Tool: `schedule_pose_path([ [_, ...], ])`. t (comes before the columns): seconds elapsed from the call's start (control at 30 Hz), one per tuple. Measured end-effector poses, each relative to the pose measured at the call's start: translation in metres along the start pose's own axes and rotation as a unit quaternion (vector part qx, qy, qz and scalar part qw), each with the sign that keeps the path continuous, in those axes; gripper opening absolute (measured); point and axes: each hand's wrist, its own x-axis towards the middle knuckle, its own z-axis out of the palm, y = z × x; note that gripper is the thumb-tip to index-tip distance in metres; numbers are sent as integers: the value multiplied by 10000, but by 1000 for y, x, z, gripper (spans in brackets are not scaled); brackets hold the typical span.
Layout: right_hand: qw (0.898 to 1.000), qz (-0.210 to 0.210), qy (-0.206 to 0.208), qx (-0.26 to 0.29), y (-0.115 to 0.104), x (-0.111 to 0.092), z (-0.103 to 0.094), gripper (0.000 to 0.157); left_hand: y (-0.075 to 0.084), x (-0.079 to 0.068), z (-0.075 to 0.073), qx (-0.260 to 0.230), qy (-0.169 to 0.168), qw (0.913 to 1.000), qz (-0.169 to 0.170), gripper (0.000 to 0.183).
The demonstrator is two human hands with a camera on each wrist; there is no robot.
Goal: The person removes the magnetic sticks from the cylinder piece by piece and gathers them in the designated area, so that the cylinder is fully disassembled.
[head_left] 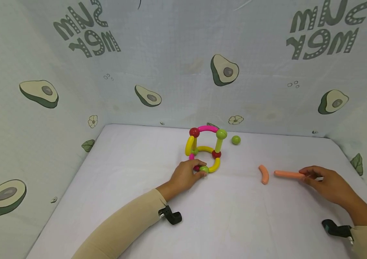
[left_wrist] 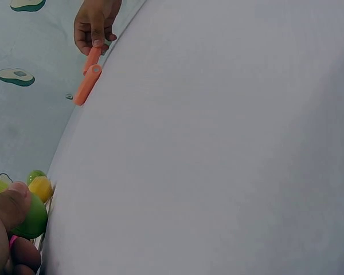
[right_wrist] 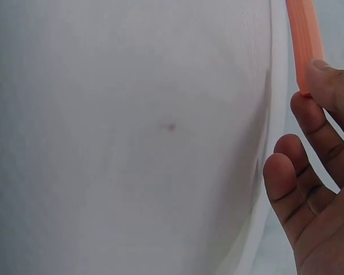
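My left hand (head_left: 185, 176) grips the near corner of a frame built from colored rods and balls, its thumb on a green ball (left_wrist: 33, 220). The frame stands on the table, with red balls (head_left: 194, 132) and green balls at its corners, curved yellow rods (head_left: 216, 165), a curved pink rod (head_left: 207, 128) on top and a straight green rod (head_left: 218, 145) upright. Over at the right, my right hand (head_left: 329, 183) pinches one end of a straight orange rod (head_left: 288, 174) between thumb and fingertips. A short curved orange rod (head_left: 263, 175) lies just left of it.
A loose green ball (head_left: 236, 140) lies right of the frame, near the table's back edge. White cloth covers the table (head_left: 235, 219). Behind it hangs a light curtain (head_left: 177, 54) printed with avocados and lettering.
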Motion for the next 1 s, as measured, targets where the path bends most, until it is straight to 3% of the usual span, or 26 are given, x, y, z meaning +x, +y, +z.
schedule_pose_path([
  [0.73,9992,180,-304,-168,4,6,-3,29,-1,0,0,17,-12,10000,-7,37],
  [1.0,9989,281,-376,-87,5,6,-4,41,-1,0,0,152,15,9999,-16,37],
])
